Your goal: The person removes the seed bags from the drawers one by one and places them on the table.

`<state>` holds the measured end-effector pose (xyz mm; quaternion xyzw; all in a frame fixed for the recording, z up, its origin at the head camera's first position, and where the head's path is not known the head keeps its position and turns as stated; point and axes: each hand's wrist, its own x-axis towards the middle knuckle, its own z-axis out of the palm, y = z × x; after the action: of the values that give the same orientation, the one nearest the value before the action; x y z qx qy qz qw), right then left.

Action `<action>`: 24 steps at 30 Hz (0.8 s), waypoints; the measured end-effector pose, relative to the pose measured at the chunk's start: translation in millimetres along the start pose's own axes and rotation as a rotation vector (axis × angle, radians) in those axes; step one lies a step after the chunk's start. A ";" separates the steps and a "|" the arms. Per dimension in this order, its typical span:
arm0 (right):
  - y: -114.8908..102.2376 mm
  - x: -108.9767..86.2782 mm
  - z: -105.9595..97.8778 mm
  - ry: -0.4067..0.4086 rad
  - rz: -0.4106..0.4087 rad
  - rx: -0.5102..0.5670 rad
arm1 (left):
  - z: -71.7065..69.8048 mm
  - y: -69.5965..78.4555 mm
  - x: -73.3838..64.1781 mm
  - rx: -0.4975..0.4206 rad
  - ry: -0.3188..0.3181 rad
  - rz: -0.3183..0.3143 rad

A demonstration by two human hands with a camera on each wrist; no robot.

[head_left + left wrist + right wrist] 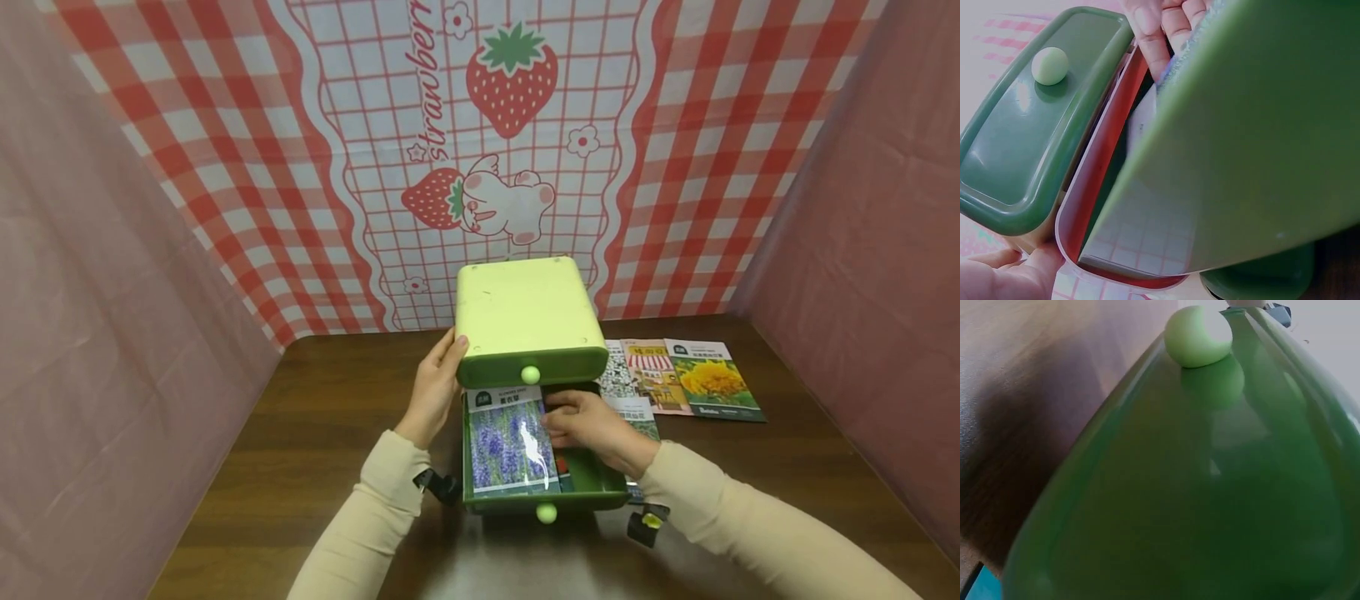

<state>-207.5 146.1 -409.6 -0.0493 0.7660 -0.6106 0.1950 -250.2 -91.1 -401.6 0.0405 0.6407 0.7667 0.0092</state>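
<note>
A small two-tier cabinet with a pale yellow top point(525, 304) stands on the table, its lower green drawer point(510, 504) pulled out. Inside the drawer's left part lies a seed packet point(506, 442) with purple flowers. My right hand point(592, 425) reaches into the drawer, its curled fingers pinching the packet's right edge. In the left wrist view, those fingers point(1154, 40) show at the packet beyond the drawer front. My left hand point(435, 379) rests against the cabinet's left side, thumb by the upper drawer point(1047, 137), which is closed. The right wrist view shows mostly the lower drawer's front and round knob point(1197, 337).
Right of the cabinet lie more packets: one with a yellow flower point(716, 379), one with a striped awning point(656, 375), one with white flowers point(617, 371). Another packet point(637, 412) is partly covered by my right wrist. A checked strawberry cloth point(510, 192) hangs behind the table.
</note>
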 end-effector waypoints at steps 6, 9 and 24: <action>5.1 2.2 6.4 -0.030 0.069 -0.057 | 0.3 -0.5 0.5 0.001 0.002 0.006; 7.3 3.5 10.1 -0.042 0.081 -0.091 | 0.6 -0.9 0.5 0.006 0.002 0.005; 5.1 8.2 0.7 -0.025 0.043 -0.109 | 1.0 -1.4 0.7 0.005 0.005 0.005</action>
<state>-213.9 144.2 -416.5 -0.0510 0.7966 -0.5628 0.2147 -250.9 -89.8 -402.8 0.0402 0.6426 0.7651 0.0053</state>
